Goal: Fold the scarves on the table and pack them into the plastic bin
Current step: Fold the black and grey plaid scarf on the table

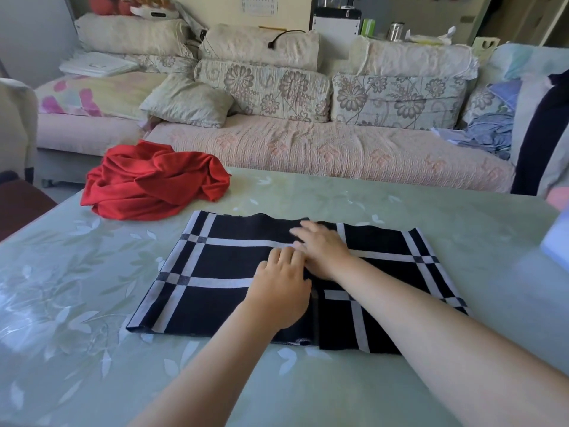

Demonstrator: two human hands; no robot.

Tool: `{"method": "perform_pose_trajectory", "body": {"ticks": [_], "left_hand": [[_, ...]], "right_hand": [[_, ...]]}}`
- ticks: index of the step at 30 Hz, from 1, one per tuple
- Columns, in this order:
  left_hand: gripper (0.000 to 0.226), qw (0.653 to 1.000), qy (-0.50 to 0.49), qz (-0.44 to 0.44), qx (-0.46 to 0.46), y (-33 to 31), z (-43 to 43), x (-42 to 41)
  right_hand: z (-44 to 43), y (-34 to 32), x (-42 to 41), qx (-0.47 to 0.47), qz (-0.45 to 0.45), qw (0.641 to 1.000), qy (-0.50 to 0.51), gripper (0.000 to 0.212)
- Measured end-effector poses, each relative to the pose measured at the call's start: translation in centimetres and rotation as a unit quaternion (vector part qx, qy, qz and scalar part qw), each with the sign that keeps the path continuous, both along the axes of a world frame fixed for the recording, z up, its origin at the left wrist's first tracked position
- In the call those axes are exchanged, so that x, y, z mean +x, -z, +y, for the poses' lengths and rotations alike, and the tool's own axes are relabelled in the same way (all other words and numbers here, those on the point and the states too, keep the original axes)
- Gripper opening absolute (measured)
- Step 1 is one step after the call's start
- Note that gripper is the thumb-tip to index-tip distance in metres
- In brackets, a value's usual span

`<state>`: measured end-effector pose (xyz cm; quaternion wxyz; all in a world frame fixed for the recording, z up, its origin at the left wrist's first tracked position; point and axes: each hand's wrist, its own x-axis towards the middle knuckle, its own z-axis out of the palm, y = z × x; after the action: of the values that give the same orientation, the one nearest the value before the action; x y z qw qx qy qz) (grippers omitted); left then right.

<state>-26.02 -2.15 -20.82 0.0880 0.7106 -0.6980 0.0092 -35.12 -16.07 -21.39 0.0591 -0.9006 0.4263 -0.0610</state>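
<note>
a black scarf with white check lines (215,266) lies spread flat on the pale green, leaf-patterned desk (338,195), its long side running left to right and its near edge close to the person. both hands are on it, near its middle. the left hand (281,292) lies palm down with fingers straight and close together, pressing the cloth. the right hand (321,251) is just beyond it, also flat with fingers stretched out toward the far left, and the two hands almost touch. neither hand grips anything. a cloth edge runs down the scarf just right of the left hand, where one layer lies over another. a red scarf (154,183) sits in a crumpled heap at the far left of the desk, apart from the checked one. a pale bluish object (558,241) shows at the right edge, too blurred to tell what it is. a sofa (308,146) with flowered cushions stands behind the desk.
</note>
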Motion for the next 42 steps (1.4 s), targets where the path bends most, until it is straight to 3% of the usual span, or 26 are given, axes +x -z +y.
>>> {"method": "perform_pose_trajectory", "body": {"ticks": [2,4,6,9,13,20,26,34,39,42], "left_hand": [[0.068,0.998,0.006,0.005,0.058,1.4,0.3,0.1],[0.065,0.992,0.002,0.014,0.126,2.1,0.3,0.0],[0.062,0.994,-0.006,0.019,0.110,1.5,0.0,-0.3],[0.056,0.998,0.004,0.041,0.054,-0.3,-0.9,-1.7],[0.045,0.991,0.101,0.091,-0.017,-1.5,-2.1,-5.6],[0.036,0.955,0.265,0.133,-0.030,-0.2,-4.1,-15.9],[0.066,0.925,0.378,0.021,0.005,0.5,-7.0,-22.1],[0.052,0.929,0.369,-0.013,0.017,0.3,-8.3,-22.0],[0.028,0.932,0.359,0.037,-0.007,-1.8,-7.2,-19.1],[0.028,0.944,0.322,0.066,-0.014,-3.4,-6.1,-15.3]], "right_hand": [[0.9,0.6,-1.7,0.056,0.042,0.997,-0.031,0.054],[1.4,0.2,-3.5,0.092,-0.014,0.995,-0.039,0.056],[1.4,-0.9,-5.4,0.081,-0.066,0.994,-0.036,0.054],[0.5,-2.5,-9.8,0.038,-0.066,0.997,0.010,0.048],[-0.6,-3.4,-17.1,0.017,-0.064,0.993,0.100,0.042],[-2.5,-2.3,-25.8,0.023,-0.028,0.980,0.196,0.037],[-5.2,-1.9,-26.4,0.047,-0.079,0.979,0.181,0.039],[-7.8,-1.5,-23.9,0.105,-0.084,0.973,0.188,0.037],[-8.4,-2.3,-22.1,0.148,-0.169,0.949,0.219,0.037],[-7.7,-3.8,-19.9,0.166,-0.264,0.925,0.217,0.026]]}}
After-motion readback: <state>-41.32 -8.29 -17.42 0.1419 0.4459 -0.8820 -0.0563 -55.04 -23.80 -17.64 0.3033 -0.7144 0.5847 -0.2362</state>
